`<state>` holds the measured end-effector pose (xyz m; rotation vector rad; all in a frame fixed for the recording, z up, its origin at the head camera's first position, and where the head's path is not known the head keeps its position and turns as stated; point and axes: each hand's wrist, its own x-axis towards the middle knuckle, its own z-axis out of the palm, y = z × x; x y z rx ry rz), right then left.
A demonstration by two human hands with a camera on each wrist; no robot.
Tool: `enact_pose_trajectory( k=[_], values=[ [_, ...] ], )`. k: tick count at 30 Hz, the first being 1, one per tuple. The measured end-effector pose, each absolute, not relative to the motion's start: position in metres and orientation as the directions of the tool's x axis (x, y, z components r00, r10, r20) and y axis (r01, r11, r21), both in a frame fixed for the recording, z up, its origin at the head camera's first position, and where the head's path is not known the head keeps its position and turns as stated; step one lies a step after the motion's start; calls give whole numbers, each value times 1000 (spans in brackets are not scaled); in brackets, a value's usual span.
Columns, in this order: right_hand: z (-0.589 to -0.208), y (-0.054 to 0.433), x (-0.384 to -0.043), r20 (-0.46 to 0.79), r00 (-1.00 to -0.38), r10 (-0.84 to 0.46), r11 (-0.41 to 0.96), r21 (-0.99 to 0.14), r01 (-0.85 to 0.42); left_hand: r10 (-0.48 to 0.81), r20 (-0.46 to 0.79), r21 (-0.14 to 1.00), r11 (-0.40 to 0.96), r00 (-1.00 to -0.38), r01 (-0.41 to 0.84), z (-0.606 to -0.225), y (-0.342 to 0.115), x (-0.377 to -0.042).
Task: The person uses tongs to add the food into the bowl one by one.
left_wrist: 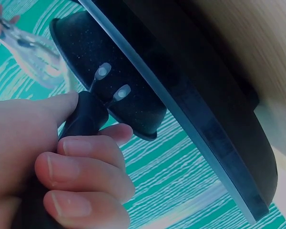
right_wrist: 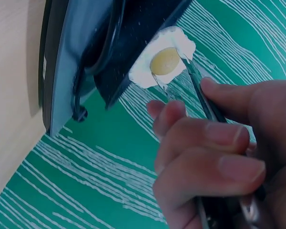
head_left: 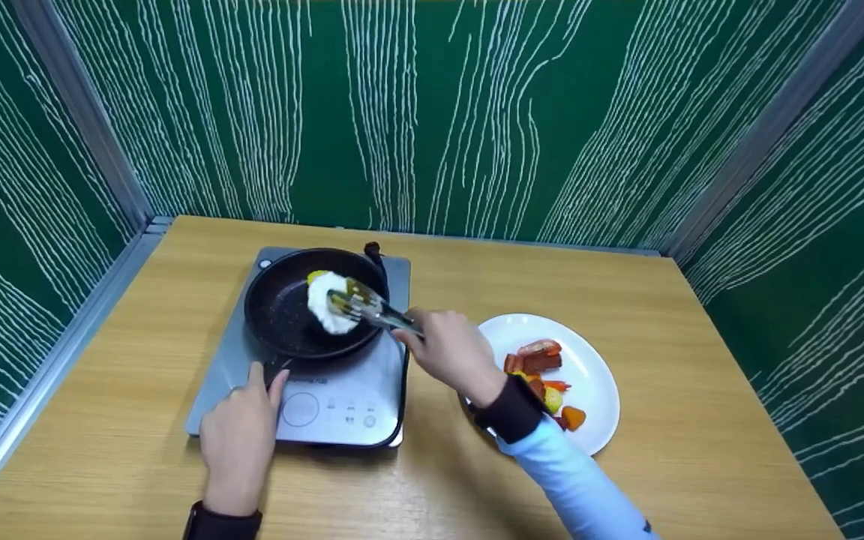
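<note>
My left hand (head_left: 241, 435) grips the black handle (left_wrist: 86, 117) of a dark speckled frying pan (head_left: 276, 319), the thumb lying along it. In my right hand (head_left: 453, 351) is a pair of metal tongs (head_left: 391, 316), held between thumb and curled fingers. Their tips pinch a fried egg (head_left: 319, 300), which overlaps the right half of the pan in the head view. From the right wrist, the egg (right_wrist: 148, 64) shows a whole yellow yolk and hangs tilted at the pan's rim.
Under the pan is a grey induction cooker (head_left: 226, 382) with a black cord (head_left: 373, 255) at its back right. A white plate (head_left: 593, 367) stands right of it, holding browned meat pieces (head_left: 541, 361) and cut vegetables (head_left: 573, 418). Green, white-streaked panels (head_left: 454, 112) border the wooden table (head_left: 687, 450).
</note>
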<state>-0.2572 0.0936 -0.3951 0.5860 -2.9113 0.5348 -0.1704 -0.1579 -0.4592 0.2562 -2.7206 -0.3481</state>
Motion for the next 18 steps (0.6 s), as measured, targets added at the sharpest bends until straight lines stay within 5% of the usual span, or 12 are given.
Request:
enact_pose_trajectory(
  k=[18],
  values=[
    [-403,63,-265,66,-930,-363,903,-220,-368,-228,326,284,949,-917,-135,-458,-158,-170]
  ],
)
